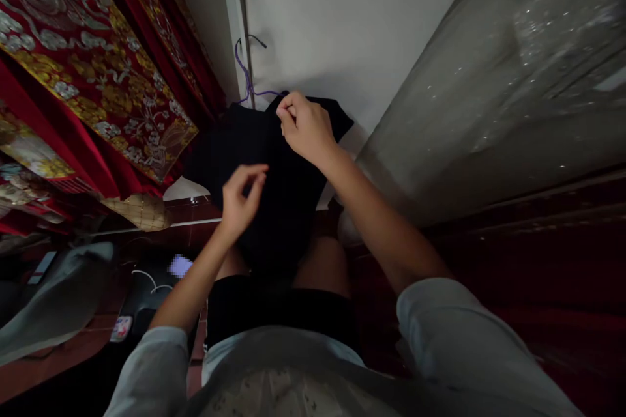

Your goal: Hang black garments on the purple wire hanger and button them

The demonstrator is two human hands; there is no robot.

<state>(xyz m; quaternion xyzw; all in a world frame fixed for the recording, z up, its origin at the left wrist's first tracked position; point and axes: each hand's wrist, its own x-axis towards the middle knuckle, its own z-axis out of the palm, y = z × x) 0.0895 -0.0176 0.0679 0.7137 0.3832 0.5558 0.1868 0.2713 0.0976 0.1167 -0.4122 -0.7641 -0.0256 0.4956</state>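
Note:
A black garment [235, 143] with what look like short sleeves hangs on a purple wire hanger [248, 81] against the wall in front of me. My right hand [307, 125] is over its upper part, close to the neckline, fingers curled and thumb pressed to them. Whatever is in that pinch is too small or too dark to make out. Lower and to the left, my left hand [242, 201] is in front of the garment, thumb and forefinger tips brought close together. Against the dark cloth, I cannot see what lies between them.
Red cloths with gold and silver embroidery [132, 71] hang at the left. A large plastic-covered surface [489, 98] rises at the right. On the lower left are a dark seat or bag [147, 293] with a white cable and a grey cloth [73, 293].

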